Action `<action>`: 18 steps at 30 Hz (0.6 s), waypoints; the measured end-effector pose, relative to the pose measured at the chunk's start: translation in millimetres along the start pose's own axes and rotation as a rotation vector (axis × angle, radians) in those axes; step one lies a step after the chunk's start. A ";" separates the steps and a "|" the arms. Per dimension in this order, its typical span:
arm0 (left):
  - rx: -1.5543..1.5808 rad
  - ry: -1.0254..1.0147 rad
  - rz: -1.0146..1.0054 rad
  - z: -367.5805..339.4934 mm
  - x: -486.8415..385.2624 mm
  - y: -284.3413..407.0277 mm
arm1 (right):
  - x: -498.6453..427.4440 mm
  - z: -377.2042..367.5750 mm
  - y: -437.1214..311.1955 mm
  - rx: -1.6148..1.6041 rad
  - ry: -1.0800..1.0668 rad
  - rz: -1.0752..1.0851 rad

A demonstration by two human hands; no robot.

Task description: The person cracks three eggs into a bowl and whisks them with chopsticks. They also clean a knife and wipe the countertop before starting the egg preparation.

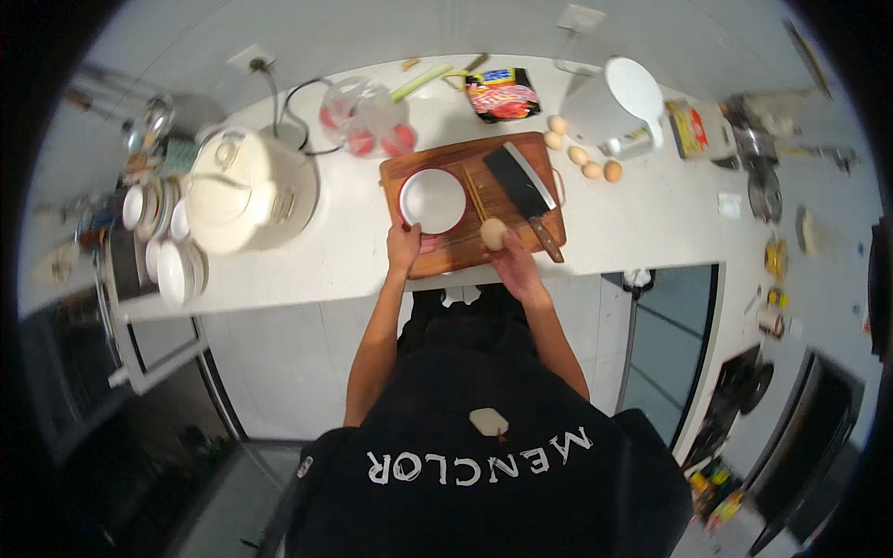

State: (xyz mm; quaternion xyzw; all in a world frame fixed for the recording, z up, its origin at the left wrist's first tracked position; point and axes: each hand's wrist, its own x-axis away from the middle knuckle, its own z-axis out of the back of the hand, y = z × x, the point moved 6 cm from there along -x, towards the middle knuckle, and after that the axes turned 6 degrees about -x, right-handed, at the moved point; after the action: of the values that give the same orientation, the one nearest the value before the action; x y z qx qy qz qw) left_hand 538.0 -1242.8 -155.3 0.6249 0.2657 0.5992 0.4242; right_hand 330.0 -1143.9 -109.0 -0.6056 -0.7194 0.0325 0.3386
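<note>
A white bowl with a red rim [432,201] is on the wooden cutting board [460,259], and nothing can be made out inside it. At the bowl's near left edge, my left hand [407,250] has its thumb against the rim and its fingers by the lower side. My right hand [518,267] holds an egg [494,234] in its fingertips, right of the bowl. A pair of chopsticks [475,193] lies between bowl and cleaver, the near ends hidden behind the egg. The cleaver [520,183] rests on the board's right side, its wooden handle towards me.
Several eggs [578,155] lie beyond the board's right corner, near a white pitcher [605,104]. Behind the board are a plastic bag of red produce [366,129], a green stalk [421,83] and a printed food packet [502,95]. A cream cooker [248,192] and stacked bowls [178,272] stand left.
</note>
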 end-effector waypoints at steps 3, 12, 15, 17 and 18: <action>0.142 -0.054 0.116 0.0 1.8 -9.9 | 4.4 -17.9 8.9 0.136 0.054 0.008; -0.074 -0.067 0.067 -2.2 47.9 2.2 | 8.1 66.5 -121.9 0.814 0.540 0.537; -0.151 0.067 0.118 23.0 81.6 -48.2 | -4.0 90.2 -189.4 1.402 0.718 0.697; -0.080 0.111 0.209 29.7 112.6 -96.6 | -28.0 116.2 -200.9 1.540 0.551 0.728; -0.088 0.109 0.269 26.6 130.0 -112.6 | -40.4 127.3 -204.2 1.602 0.468 0.742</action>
State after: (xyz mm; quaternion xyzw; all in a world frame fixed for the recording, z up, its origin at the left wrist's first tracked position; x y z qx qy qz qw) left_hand 602.1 -1083.0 -180.7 0.6021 0.1756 0.6948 0.3519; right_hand 91.1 -1187.7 -131.6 -0.3728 -0.1536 0.5053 0.7630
